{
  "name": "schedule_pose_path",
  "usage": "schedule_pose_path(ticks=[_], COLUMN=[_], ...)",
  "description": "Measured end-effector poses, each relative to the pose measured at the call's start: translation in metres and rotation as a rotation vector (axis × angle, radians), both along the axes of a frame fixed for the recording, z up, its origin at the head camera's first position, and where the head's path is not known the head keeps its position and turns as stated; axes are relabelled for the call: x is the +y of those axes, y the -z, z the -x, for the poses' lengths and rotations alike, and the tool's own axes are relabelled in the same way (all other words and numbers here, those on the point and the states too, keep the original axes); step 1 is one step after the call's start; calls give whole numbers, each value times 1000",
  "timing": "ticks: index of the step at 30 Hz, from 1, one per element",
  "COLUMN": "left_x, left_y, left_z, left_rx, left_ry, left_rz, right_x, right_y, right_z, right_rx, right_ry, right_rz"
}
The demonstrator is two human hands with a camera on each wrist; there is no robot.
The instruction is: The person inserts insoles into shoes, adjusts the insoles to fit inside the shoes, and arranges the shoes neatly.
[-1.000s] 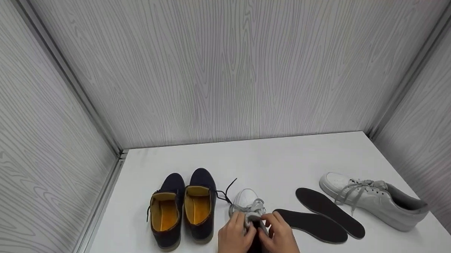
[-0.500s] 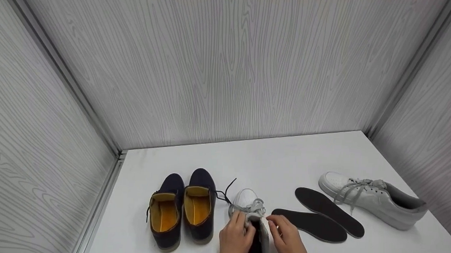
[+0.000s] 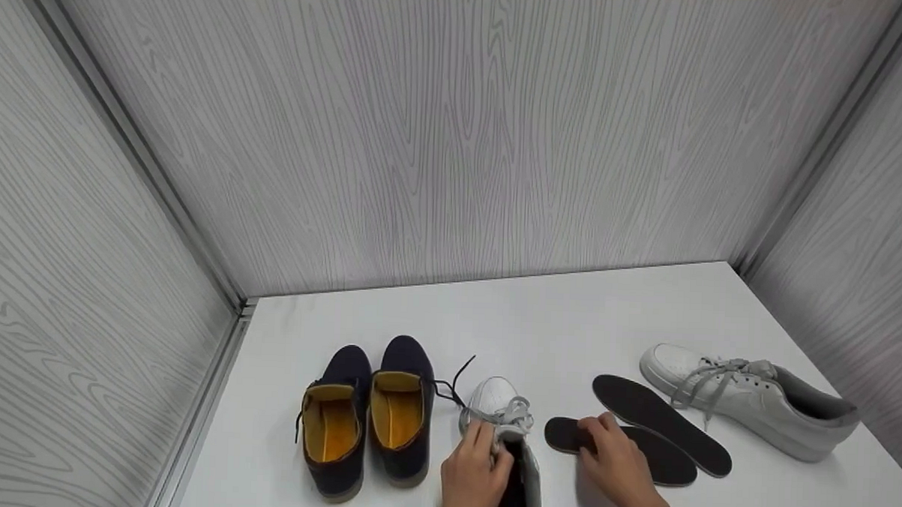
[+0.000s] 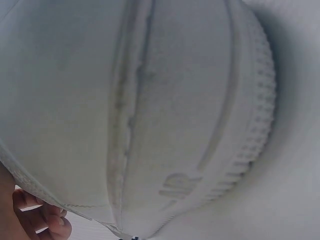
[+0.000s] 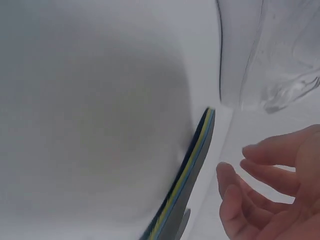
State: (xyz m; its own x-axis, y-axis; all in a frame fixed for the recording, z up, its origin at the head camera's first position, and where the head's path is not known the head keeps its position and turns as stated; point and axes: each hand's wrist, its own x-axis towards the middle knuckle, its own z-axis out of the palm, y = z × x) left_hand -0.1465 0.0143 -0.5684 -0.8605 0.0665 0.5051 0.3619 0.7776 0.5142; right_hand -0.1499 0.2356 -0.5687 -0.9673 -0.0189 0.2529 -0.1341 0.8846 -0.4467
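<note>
My left hand grips the tongue and collar edge of a white sneaker, which has grey laces and a dark inside. In the left wrist view the sneaker's side fills most of the picture, with some fingers at lower left. Over the nearer black insole is my right hand, fingers bent loosely. The right wrist view shows this insole edge-on, with yellow and blue layers, apart from the right hand. A second black insole lies beside it.
Another white sneaker lies at the right of the white table. Two dark blue shoes with tan insides stand side by side at left. Grey wood-patterned panels enclose the back and sides.
My right hand has left the sneaker's collar and moved right to above the nearer insole. My left hand keeps its hold on the sneaker, which stays in about the same place.
</note>
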Motion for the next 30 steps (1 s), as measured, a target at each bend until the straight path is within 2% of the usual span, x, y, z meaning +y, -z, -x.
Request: schedule_pose_path(ticks=[5,12,20,26,30], left_x=[0,0,0,1,1], left_y=[-1,1,1,1,1], left_z=[0,0,0,0,0], left_rx=[-30,11,12,34,-4], left_ry=[0,-15,-19,-25,-20], left_rz=[3,4,10,8,-3], right_x=[25,52,64,65,64], right_y=[-6,-5,6,7,5], right_z=[5,13,16,18,20], right_rx=[-94,-111,-117,-119,-165], right_ry=[-36,-147,-160,-162,-158], right_rz=[-70,-203,-211,-207,-190])
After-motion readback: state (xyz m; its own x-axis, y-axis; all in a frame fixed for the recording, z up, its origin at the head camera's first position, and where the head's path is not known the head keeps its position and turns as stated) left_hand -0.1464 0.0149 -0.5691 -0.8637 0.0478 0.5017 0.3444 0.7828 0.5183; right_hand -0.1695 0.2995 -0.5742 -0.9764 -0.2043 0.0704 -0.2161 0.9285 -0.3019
